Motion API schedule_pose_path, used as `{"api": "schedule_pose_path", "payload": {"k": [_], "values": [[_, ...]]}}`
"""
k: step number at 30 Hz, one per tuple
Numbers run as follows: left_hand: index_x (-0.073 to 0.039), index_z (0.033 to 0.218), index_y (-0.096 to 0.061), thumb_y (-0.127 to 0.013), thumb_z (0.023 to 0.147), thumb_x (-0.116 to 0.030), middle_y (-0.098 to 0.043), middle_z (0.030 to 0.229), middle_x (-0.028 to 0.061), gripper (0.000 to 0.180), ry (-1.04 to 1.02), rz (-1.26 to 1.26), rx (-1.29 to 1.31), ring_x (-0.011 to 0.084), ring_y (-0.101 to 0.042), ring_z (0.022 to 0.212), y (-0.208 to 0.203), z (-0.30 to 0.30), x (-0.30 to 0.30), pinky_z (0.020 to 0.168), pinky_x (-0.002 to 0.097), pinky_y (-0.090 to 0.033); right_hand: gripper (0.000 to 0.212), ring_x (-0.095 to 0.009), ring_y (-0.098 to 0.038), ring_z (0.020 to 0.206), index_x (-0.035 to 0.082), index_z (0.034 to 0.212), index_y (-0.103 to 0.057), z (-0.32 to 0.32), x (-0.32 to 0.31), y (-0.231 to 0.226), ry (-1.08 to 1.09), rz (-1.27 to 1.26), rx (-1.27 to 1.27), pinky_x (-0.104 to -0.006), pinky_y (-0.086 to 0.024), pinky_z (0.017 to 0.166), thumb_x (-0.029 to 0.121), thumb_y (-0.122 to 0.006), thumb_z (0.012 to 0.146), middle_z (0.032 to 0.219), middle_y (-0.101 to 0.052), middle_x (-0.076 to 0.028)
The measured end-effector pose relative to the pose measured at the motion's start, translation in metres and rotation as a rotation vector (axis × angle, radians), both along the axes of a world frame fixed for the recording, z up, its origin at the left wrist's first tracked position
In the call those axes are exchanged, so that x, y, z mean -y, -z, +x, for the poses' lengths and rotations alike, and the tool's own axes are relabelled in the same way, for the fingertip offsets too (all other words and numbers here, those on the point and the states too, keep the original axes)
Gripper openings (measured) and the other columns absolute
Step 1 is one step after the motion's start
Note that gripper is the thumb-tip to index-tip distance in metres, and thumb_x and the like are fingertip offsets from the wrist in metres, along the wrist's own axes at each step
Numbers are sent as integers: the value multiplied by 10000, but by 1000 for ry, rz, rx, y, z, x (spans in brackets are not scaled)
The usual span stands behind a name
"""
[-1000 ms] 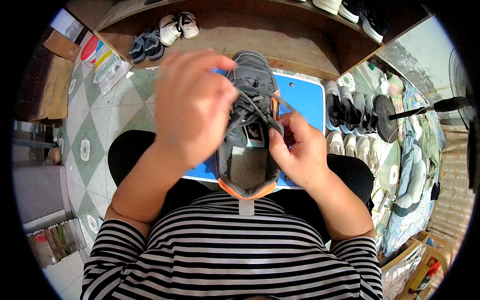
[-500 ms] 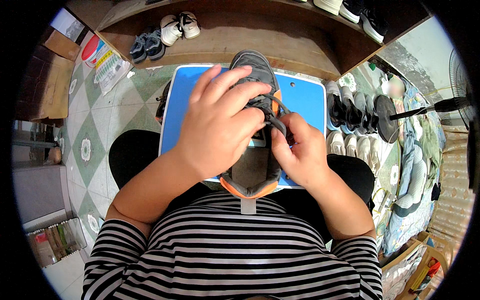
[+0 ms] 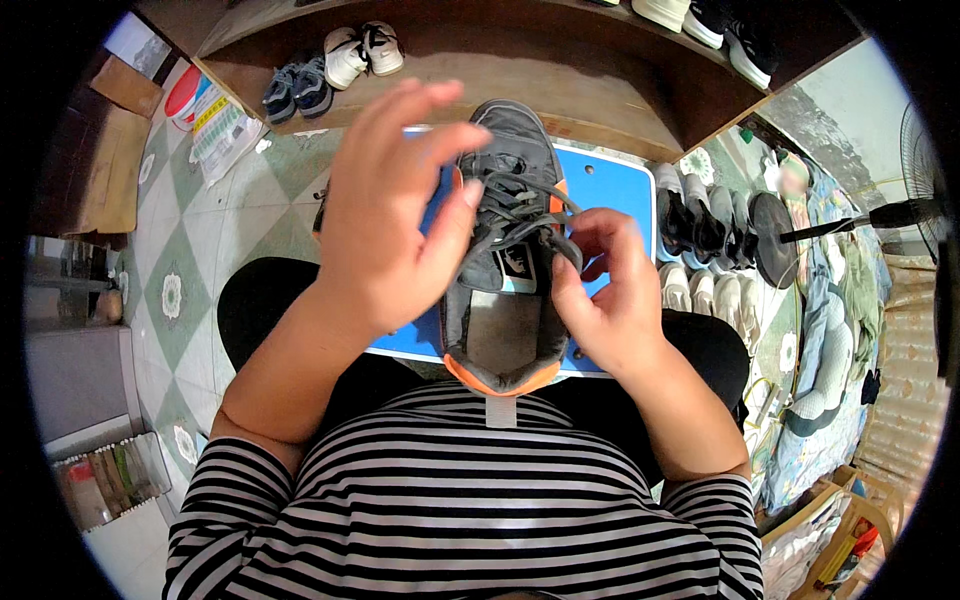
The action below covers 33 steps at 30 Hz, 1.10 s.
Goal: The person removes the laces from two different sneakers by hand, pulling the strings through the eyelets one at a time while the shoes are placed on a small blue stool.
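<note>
A dark grey sneaker (image 3: 512,135) with orange trim lies on a small blue table (image 3: 610,190), its toe pointing away from me and its heel toward me. Grey shoelaces (image 3: 505,205) cross loosely over its tongue. On the shoe's right side, my right hand (image 3: 608,290) pinches a shoelace and part of the collar edge between thumb and fingers. My left hand (image 3: 390,220) is raised over the shoe's left side, fingers spread and slightly blurred, with nothing visible in it. It covers the left part of the table.
Beyond the table stands a wooden shoe rack (image 3: 500,85) with white sneakers (image 3: 363,53) and dark sneakers (image 3: 298,90). More shoes (image 3: 705,220) line the floor at right, near a black standing fan (image 3: 880,212). A plastic bag (image 3: 225,140) lies at far left.
My left hand has let go of the lace area, lifted to the left and opened, uncovering the laces and tongue. My right hand has stayed near the collar, shifting slightly right.
</note>
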<state>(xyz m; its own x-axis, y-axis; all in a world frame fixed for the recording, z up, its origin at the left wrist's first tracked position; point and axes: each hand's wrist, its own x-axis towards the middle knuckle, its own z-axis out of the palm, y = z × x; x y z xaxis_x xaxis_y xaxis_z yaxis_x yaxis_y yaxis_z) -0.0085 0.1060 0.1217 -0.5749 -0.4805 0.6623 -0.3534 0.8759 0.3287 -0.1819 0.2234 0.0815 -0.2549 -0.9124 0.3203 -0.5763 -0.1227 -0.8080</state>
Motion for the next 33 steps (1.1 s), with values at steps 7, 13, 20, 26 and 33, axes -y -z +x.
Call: {"api": "schedule_pose_path", "payload": {"k": [7, 13, 20, 26, 33], "values": [[-92, 829, -547, -678, 579, -15, -542, 928, 99, 292, 107, 62, -110, 314, -541, 893, 15, 5, -22, 768, 415, -434, 233, -363, -496, 1099, 49, 853, -618, -4, 18, -25, -198, -319, -374, -454, -417, 892, 67, -680, 629, 1181, -523, -182], [-69, 841, -534, -723, 636, -20, -527, 634, 57, 283, 32, 391, -73, 209, -535, 506, 37, 14, -30, 467, 314, -424, 200, -383, -489, 1161, 46, 809, -654, 17, 24, -33, -158, -164, -553, -449, -395, 949, 79, -720, 623, 1224, -551, -157], [-26, 896, -474, -680, 762, 12, -517, 630, 20, 249, 65, 370, -124, 74, -488, 518, 47, 16, -29, 482, 227, -415, 152, -330, -564, 1044, 38, 778, -611, 13, 27, -30, -72, -239, -513, -426, -408, 911, 28, -697, 653, 1122, -607, -143], [-36, 845, -462, -671, 763, -11, -505, 539, 28, 225, 158, 601, -378, 86, -500, 438, 58, 6, -28, 403, 243, -384, 310, -377, -538, 1040, 27, 938, -566, 8, 26, -30, 3, -313, -373, -455, -430, 882, 41, -695, 657, 1170, -539, -215], [-6, 932, -425, -607, 817, 45, -513, 741, 31, 221, 204, 627, -264, 53, -481, 632, 60, 14, -29, 547, 208, -421, 365, -386, -508, 1107, 40, 973, -583, 22, 29, -35, -141, -183, -615, -480, -399, 938, 128, -720, 646, 1201, -520, -185]]}}
